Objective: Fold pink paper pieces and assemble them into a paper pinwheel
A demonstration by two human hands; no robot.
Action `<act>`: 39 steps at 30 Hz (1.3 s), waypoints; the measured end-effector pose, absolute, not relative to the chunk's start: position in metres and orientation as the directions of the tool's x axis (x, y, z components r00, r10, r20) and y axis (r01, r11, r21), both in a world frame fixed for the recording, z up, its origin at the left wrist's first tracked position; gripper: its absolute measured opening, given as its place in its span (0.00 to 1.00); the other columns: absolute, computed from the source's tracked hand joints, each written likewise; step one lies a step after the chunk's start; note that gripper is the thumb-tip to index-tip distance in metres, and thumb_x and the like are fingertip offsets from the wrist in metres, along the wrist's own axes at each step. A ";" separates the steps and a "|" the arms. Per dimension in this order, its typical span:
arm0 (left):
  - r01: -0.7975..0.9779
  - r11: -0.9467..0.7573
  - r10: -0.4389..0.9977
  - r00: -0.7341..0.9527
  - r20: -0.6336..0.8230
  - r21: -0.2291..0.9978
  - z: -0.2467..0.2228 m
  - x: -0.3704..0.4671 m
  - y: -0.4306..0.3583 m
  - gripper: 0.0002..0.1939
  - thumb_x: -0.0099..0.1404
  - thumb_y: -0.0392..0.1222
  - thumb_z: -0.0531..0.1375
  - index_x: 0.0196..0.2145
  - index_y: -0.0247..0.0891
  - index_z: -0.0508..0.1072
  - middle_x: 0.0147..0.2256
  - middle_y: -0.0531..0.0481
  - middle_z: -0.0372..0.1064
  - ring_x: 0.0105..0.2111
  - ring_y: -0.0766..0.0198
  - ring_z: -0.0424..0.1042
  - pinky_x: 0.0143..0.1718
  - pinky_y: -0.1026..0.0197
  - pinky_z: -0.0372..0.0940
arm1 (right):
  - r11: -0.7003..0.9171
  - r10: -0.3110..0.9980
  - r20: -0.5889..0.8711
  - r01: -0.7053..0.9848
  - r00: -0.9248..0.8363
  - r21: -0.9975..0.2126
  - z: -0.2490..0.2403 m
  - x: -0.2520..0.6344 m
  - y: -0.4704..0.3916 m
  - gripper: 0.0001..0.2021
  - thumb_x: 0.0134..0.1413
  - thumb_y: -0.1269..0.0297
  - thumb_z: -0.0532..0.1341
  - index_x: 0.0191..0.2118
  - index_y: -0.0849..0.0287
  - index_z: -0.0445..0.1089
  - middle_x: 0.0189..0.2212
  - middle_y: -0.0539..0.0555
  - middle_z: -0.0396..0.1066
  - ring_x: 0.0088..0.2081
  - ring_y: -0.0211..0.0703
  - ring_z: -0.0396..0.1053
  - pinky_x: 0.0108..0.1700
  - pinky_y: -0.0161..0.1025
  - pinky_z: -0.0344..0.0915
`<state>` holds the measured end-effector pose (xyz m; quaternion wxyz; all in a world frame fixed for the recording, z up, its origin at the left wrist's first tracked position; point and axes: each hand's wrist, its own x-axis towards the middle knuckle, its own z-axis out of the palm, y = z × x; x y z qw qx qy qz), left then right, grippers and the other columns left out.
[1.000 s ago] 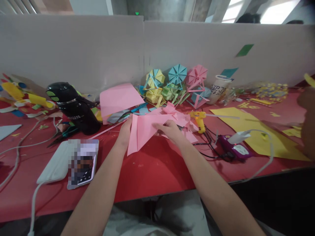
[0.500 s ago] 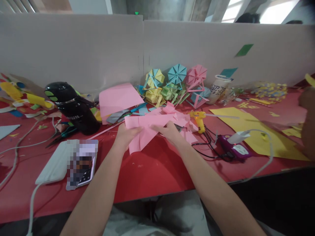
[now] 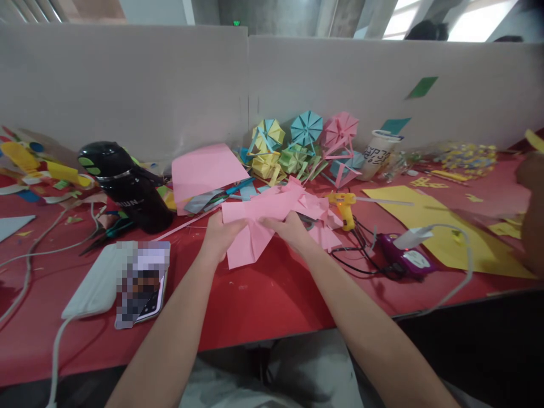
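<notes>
A creased pink paper (image 3: 250, 249) is held between my two hands above the red table (image 3: 263, 306). My left hand (image 3: 220, 235) grips its left side, the thumb lying on top. On the right side of the sheet, my right hand (image 3: 289, 228) pinches it, thumb also on top. Behind the held sheet lies a heap of pink paper pieces (image 3: 312, 201). A yellow glue gun (image 3: 345, 211) lies to the right of the heap.
Folded paper umbrellas (image 3: 306, 129) and a cup (image 3: 378, 156) stand near the grey partition. A black bottle (image 3: 131, 192), pliers (image 3: 108, 233) and a phone (image 3: 147, 283) are at left. A purple power adapter (image 3: 406, 258) and yellow paper (image 3: 459, 238) lie right; another person's arm (image 3: 533, 209) shows at the edge.
My hands have drawn slightly closer together, the left one moving right. The pink paper has shifted a little right and its crease between the thumbs is more pinched.
</notes>
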<state>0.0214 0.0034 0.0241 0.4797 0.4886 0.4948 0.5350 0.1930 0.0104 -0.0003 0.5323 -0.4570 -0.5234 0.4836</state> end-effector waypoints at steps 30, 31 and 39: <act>-0.033 -0.003 0.999 0.043 0.005 0.999 0.034 0.000 0.008 0.20 0.43 0.42 0.72 0.36 0.35 0.79 0.37 0.45 0.76 0.35 0.61 0.73 0.40 0.58 0.67 | -0.047 0.988 -0.027 -0.134 -0.149 -0.990 0.010 0.195 0.005 0.19 0.40 0.56 0.72 0.39 0.60 0.77 0.45 0.62 0.77 0.45 0.53 0.75 0.47 0.49 0.71; -0.026 -0.006 0.999 0.043 0.008 1.000 0.034 0.000 0.008 0.19 0.43 0.42 0.72 0.35 0.35 0.79 0.36 0.45 0.76 0.34 0.61 0.73 0.40 0.58 0.67 | -0.049 0.987 -0.027 -0.139 -0.157 -0.989 0.009 0.196 0.005 0.19 0.40 0.56 0.72 0.39 0.60 0.77 0.45 0.61 0.77 0.44 0.52 0.75 0.47 0.49 0.71; 0.008 -0.005 1.000 0.017 0.004 1.000 0.032 0.001 0.007 0.17 0.45 0.48 0.72 0.32 0.36 0.81 0.30 0.47 0.77 0.29 0.61 0.72 0.36 0.57 0.67 | -0.036 0.985 -0.017 -0.109 -0.173 -0.993 0.007 0.196 0.006 0.19 0.41 0.55 0.72 0.40 0.59 0.77 0.45 0.61 0.78 0.45 0.53 0.75 0.49 0.50 0.71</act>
